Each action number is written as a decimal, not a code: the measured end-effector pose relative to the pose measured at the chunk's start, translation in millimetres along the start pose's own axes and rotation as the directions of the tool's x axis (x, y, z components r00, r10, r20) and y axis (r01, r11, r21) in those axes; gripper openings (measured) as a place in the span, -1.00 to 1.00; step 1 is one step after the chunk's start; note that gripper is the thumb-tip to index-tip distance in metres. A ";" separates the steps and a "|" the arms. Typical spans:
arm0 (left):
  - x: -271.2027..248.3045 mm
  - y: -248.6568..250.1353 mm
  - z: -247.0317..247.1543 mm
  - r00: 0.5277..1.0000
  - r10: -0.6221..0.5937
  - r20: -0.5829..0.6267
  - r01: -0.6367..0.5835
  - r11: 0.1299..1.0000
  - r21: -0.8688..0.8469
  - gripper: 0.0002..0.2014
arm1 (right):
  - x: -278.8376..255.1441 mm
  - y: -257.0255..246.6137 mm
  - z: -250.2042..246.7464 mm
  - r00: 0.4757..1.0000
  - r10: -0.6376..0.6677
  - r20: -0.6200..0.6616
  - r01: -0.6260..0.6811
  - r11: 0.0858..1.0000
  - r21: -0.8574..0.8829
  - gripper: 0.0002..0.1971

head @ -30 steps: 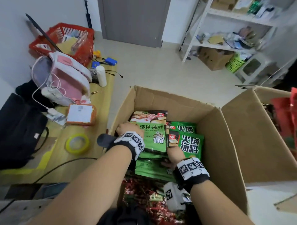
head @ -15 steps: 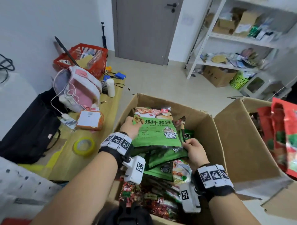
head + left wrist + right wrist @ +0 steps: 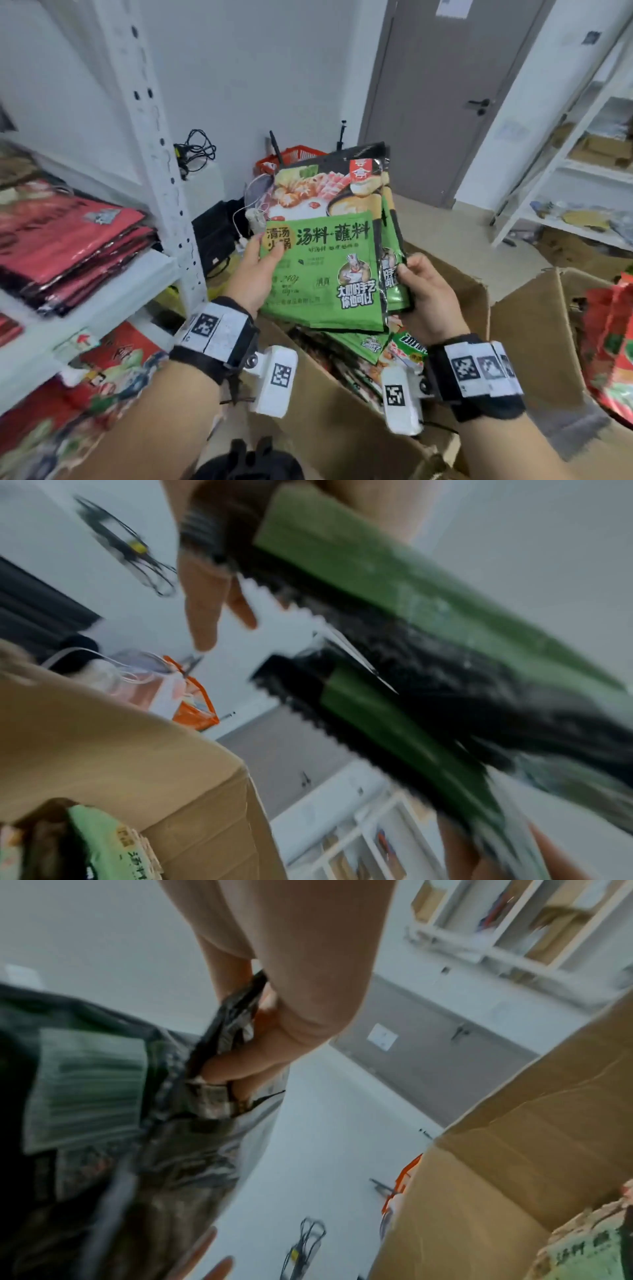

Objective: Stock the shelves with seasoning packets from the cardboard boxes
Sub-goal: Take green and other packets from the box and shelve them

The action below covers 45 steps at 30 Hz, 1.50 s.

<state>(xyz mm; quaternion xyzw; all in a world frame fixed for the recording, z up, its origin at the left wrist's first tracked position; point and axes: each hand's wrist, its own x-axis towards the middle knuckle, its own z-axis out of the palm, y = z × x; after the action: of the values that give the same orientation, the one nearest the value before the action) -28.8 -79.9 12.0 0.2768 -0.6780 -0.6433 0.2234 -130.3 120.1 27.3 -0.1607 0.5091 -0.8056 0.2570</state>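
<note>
I hold a stack of green seasoning packets (image 3: 329, 260) upright in the air above the open cardboard box (image 3: 346, 421). My left hand (image 3: 255, 270) grips the stack's left edge, thumb on the front. My right hand (image 3: 423, 294) pinches its right edge. The left wrist view shows the packets (image 3: 394, 647) from below, blurred, with fingers (image 3: 205, 607) behind them. In the right wrist view the right hand (image 3: 274, 1031) clamps the packet edges (image 3: 103, 1096). More packets (image 3: 370, 346) lie in the box.
A white shelf unit (image 3: 102, 305) stands at left, with red packets (image 3: 65, 240) stacked on it and more below. A second cardboard box (image 3: 534, 335) with red packets sits at right. Another shelf (image 3: 582, 192) and a grey door (image 3: 445, 102) lie beyond.
Both hands have lifted the green stack out of the box and raised it upright. The view has swung left, bringing the shelf with red packets into sight.
</note>
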 end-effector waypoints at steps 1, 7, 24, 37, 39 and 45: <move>-14.4 1.3 -14.3 1.000 -0.009 -0.029 0.007 0.998 -0.055 -0.68 | -4.6 5.3 10.5 0.997 0.032 0.065 -0.032 0.999 0.007 -0.82; -101.8 7.1 -112.2 0.904 0.103 -0.414 -0.044 0.988 0.148 -0.85 | -22.3 34.2 90.1 0.904 0.219 0.366 -0.135 0.961 -0.241 -0.81; -388.1 -13.5 -397.3 0.368 0.226 -0.902 0.048 0.964 0.261 -0.93 | -208.9 195.4 416.6 0.698 0.124 0.705 0.224 0.897 -0.380 -0.78; -437.5 -67.6 -505.0 0.240 -0.132 -0.962 0.109 0.988 -0.108 -0.84 | -253.1 264.8 535.3 0.660 0.310 0.684 0.510 0.485 -0.711 -0.69; -429.1 -66.6 -509.1 0.252 -0.142 -0.957 0.127 0.985 -0.113 -0.81 | -254.2 264.4 536.0 0.621 0.304 0.723 0.643 0.329 -0.691 -0.70; -401.2 -51.4 -507.2 0.548 -0.152 -0.823 0.207 0.977 -0.042 -0.81 | -248.3 245.2 535.9 0.530 0.187 0.827 0.746 0.360 -0.560 -0.74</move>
<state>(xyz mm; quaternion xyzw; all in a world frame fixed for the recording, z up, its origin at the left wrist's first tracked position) 609.6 -194.7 19.0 0.6179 -0.4835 -0.4395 0.4373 412.8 -217.5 37.1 -0.7054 0.6352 -0.2725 0.1569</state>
